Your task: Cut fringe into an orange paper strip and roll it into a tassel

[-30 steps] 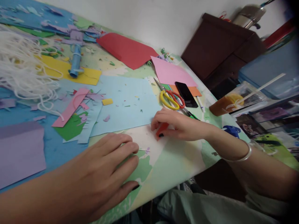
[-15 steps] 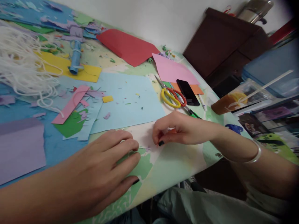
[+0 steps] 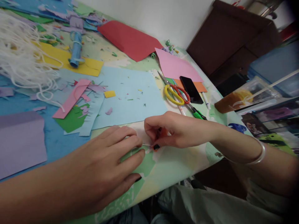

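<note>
My right hand (image 3: 171,130) is closed in a pinch low over the table's front part. Inside its curled fingers shows a small orange piece (image 3: 164,133), mostly hidden, so its kind is unclear. My left hand (image 3: 116,158) rests palm down on the patterned tablecloth, fingers bent and a little apart, thumb away from them. A thin pale strand (image 3: 147,144) runs between the left fingertips and the right thumb; I cannot tell whether the left hand grips it. Just beyond both hands lies a light blue sheet (image 3: 130,112) with paper scraps on it.
Scissors with yellow and red handles (image 3: 176,95), a black phone (image 3: 191,89) and a green cutter (image 3: 198,114) lie beyond my right hand. White cord (image 3: 25,59) is heaped at the left. A drink cup (image 3: 230,99) tilts at the right. Red paper (image 3: 133,42) lies at the back.
My right hand has moved slightly left, closer to my left hand. The pale strand now shows between them. The view has shifted a little.
</note>
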### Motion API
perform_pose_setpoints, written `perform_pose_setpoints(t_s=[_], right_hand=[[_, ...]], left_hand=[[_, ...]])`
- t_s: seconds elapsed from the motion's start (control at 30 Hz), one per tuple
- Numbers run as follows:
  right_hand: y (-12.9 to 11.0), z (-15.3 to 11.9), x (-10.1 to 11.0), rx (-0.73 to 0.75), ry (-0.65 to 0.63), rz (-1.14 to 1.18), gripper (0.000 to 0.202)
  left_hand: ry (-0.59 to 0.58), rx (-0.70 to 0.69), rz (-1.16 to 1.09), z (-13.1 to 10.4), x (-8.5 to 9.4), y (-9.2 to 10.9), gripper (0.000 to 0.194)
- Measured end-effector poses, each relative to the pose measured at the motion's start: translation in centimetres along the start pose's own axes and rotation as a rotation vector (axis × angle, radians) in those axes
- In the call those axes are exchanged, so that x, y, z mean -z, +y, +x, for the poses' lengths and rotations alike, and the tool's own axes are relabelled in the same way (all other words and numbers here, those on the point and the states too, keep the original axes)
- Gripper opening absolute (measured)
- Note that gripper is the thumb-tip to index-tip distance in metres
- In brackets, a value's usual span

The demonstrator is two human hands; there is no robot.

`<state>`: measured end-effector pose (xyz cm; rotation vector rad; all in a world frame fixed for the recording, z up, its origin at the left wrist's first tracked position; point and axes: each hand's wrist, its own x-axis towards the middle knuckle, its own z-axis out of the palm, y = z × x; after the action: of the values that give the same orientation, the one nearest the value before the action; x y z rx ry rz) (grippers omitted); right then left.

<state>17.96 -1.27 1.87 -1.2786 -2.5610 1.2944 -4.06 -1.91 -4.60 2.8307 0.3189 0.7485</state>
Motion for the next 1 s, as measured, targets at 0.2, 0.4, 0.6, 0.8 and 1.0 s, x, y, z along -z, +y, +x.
perform_pose_setpoints(t_s=[0.2,0.4,0.6,0.8,1.0], right_hand=[[-0.1,0.1,0.2,-0.025,-0.007,0.004,0.015],[0.4,-0.9,0.6,0.029,-0.02,0.06,0.026],[0.5,-1.0,0.4,0.016,0.0,0.131,0.023],[0.0,-0.3,0.5,-0.013,-0.031,0.125,0.02],[-0.6,0.2,0.1,-0.09,-0.007,0.047,0.023]], left_hand=[[-0.034,0.004,-0.008,0.0,0.1,-0.1,0.022],[-0.016,-0.019,-0.009,0.1,0.2,-0.2,0.022],[-0.019,-0.019,0.001,0.1,0.1,-0.3,0.022],[-0.021,-0.024,0.012,0.1,0.1,-0.3,0.023],[-0.029,-0.03,0.016,0.0,0.0,-0.3,0.023]])
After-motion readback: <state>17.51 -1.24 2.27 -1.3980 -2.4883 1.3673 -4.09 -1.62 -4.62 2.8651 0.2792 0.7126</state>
